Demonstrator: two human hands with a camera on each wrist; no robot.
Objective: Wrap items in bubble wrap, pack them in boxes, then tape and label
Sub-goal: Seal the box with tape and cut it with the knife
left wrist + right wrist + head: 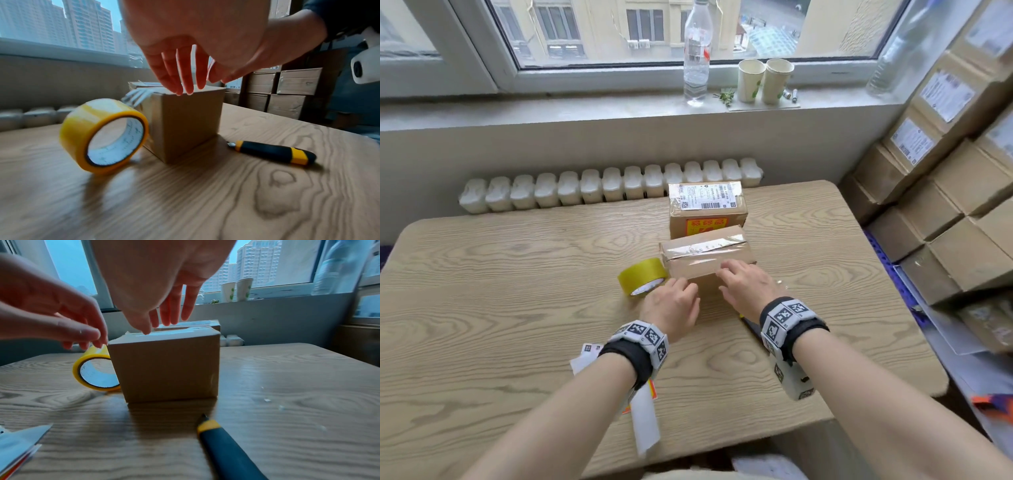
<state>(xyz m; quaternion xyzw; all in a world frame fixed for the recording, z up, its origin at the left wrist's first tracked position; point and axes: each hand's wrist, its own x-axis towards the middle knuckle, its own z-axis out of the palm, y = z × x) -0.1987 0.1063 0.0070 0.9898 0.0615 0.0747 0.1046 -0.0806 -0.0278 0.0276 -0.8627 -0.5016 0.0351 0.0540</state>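
Daylight from the window — wrist views blurred, backlit.

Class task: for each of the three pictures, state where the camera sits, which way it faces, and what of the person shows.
Head: above the table, looking down; both forearms show.
Left wrist: low, facing the near box; left hand shows.
Right wrist: low, facing the window; right hand shows.
Both wrist views share the tape roll and utility knife.

The head view looks down and forward over the desk toward the window. Both wrist views sit low, close to the cardboard box, facing the window; each shares the box, tape roll and utility knife.
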